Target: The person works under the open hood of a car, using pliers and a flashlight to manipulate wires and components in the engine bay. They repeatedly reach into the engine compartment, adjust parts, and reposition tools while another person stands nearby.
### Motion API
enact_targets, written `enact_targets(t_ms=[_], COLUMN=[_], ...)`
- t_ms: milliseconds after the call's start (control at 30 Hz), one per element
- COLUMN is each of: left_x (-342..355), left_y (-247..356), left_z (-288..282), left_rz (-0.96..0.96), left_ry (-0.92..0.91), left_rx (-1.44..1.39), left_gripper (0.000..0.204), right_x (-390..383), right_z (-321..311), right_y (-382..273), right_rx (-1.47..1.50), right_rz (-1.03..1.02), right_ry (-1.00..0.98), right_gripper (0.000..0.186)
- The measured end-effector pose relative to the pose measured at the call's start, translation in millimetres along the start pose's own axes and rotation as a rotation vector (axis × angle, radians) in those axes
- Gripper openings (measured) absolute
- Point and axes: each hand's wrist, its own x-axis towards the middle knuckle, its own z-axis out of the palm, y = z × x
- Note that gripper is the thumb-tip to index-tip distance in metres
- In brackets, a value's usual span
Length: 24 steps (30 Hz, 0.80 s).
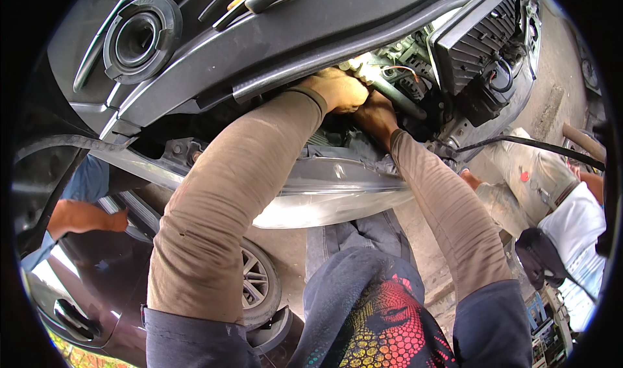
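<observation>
Both my arms reach over a headlight into a car's engine bay. My left hand is curled closed beside pale metal engine parts in bright light; whatever is in its fingers is hidden. Just right of it and lower, my right hand reaches in among the parts, its fingers out of sight behind my left hand and the shadows. A thick grey hose runs close by my right hand. Above my left wrist passes a long black rubber-edged panel.
An opened black ribbed air filter box stands at the upper right. A black cable stretches rightward. Another person's arm shows at left; a person in a white shirt is at right. A wheel is below, near a dark car door.
</observation>
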Motion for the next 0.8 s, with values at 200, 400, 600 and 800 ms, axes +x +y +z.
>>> enact_targets(t_ms=[200,400,600,800], left_x=[-14,1,18,22], left_y=[6,0,-11,-12], left_z=[-13,10,27,27], left_rz=[-0.071,-0.016,0.088,0.077], left_ry=[-0.037,0.094,0.18,0.234], left_rx=[-0.066,-0.038,0.169,0.032], left_gripper=[0.039,0.033,0.034,0.044], right_x=[0,9,11,15], right_z=[-21,-52,-72,-90], right_y=[12,16,-7,6], right_rx=[-0.019,0.651,0.239,0.169], right_rz=[-0.123,0.118,0.185,-0.021], right_ry=[-0.281,-0.559,-0.419,-0.724], right_gripper=[0.028,0.038,0.04,0.032])
